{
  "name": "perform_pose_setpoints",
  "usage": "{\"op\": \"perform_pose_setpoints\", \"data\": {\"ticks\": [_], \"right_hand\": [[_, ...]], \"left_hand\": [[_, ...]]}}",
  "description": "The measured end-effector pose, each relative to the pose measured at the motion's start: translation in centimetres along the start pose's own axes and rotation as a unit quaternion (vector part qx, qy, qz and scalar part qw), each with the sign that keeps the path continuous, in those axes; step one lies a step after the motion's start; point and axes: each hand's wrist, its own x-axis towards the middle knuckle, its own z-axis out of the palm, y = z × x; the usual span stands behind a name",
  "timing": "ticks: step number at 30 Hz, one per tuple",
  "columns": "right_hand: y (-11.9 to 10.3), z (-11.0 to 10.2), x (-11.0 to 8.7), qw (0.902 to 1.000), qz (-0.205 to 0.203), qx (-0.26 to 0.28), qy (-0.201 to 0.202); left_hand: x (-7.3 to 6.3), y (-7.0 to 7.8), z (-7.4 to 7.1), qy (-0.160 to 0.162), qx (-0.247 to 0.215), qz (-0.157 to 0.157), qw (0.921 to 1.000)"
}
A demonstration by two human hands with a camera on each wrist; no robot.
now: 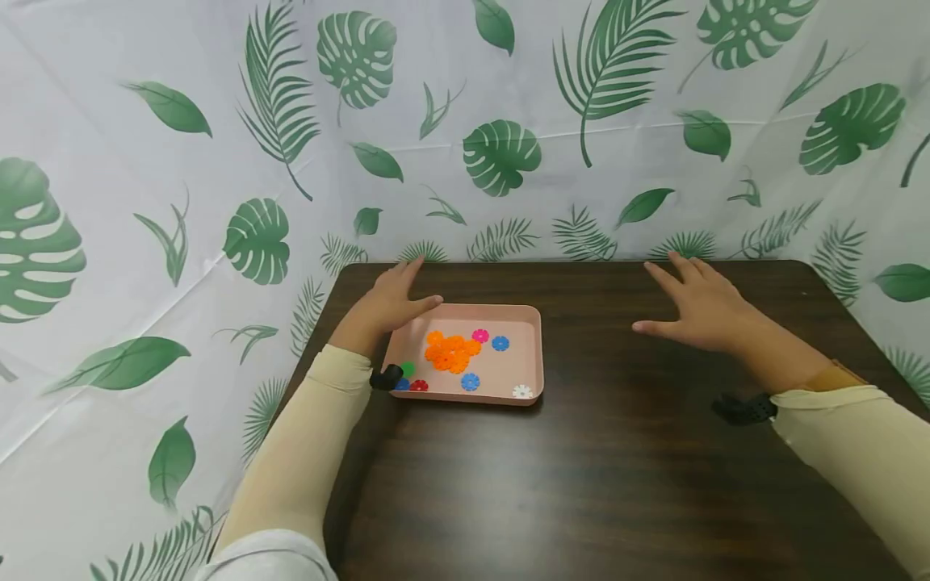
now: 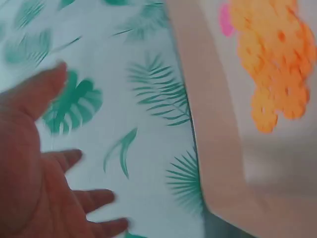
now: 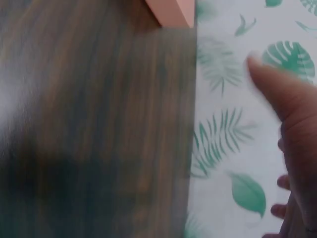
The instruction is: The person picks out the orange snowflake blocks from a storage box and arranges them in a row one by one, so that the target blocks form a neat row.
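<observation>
My left hand (image 1: 387,300) hovers at the far left corner of a pink tray (image 1: 535,355), its fingers spread and holding nothing. In the left wrist view its thumb and fingers (image 2: 96,199) stand apart beside the tray wall. Inside the tray lies a heap of orange flower-shaped discs (image 1: 452,353). Around the heap are a pink disc (image 1: 480,336), several blue discs (image 1: 470,382), a green disc (image 1: 408,369), a red disc (image 1: 419,386) and a white disc (image 1: 522,392). Over the table's right side, away from the tray, my right hand (image 1: 701,311) is held with fingers spread and nothing in them.
The tray stands on the left half of a dark brown wooden table (image 1: 581,476). Behind the table and along its sides hangs a white cloth (image 1: 436,73) printed with green leaves. A black band (image 1: 744,409) sits on the right wrist.
</observation>
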Motion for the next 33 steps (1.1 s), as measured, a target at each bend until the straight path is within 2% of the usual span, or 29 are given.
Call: {"op": "perform_pose_setpoints", "data": {"ticks": [3, 7, 10, 11, 13, 16, 22, 29, 33], "right_hand": [[-1.1, 0.4, 0.3, 0.9988, -0.039, 0.025, 0.016], [-2.9, 0.8, 0.7, 0.9926, -0.084, 0.073, 0.049], [-4.2, 1.1, 1.5, 0.9847, -0.108, 0.109, 0.083], [-4.7, 1.2, 1.9, 0.9816, -0.114, 0.122, 0.093], [-5.8, 1.4, 2.8, 0.9752, -0.125, 0.145, 0.111], [-8.0, 1.7, 4.6, 0.9661, -0.136, 0.188, 0.114], [-13.3, 3.3, 8.3, 0.9575, -0.140, 0.245, 0.060], [-17.3, 7.1, 11.6, 0.9550, -0.153, 0.253, -0.023], [-18.5, 8.3, 12.9, 0.9616, -0.156, 0.223, -0.037]], "left_hand": [[-0.9, -1.9, 0.1, -0.020, -0.089, -0.057, 0.9942], [-1.8, -4.4, 1.2, -0.040, -0.144, -0.110, 0.9826], [-2.1, -5.6, 2.4, -0.056, -0.202, -0.132, 0.9688], [-2.1, -5.7, 2.8, -0.056, -0.223, -0.140, 0.9631], [-2.2, -5.9, 3.4, -0.050, -0.245, -0.143, 0.9574], [-2.4, -5.8, 4.0, -0.034, -0.241, -0.156, 0.9572], [-2.7, -5.3, 4.3, -0.018, -0.209, -0.183, 0.9604], [-2.7, -5.2, 4.5, -0.009, -0.213, -0.179, 0.9604], [-2.6, -5.3, 4.7, -0.005, -0.219, -0.169, 0.9610]]}}
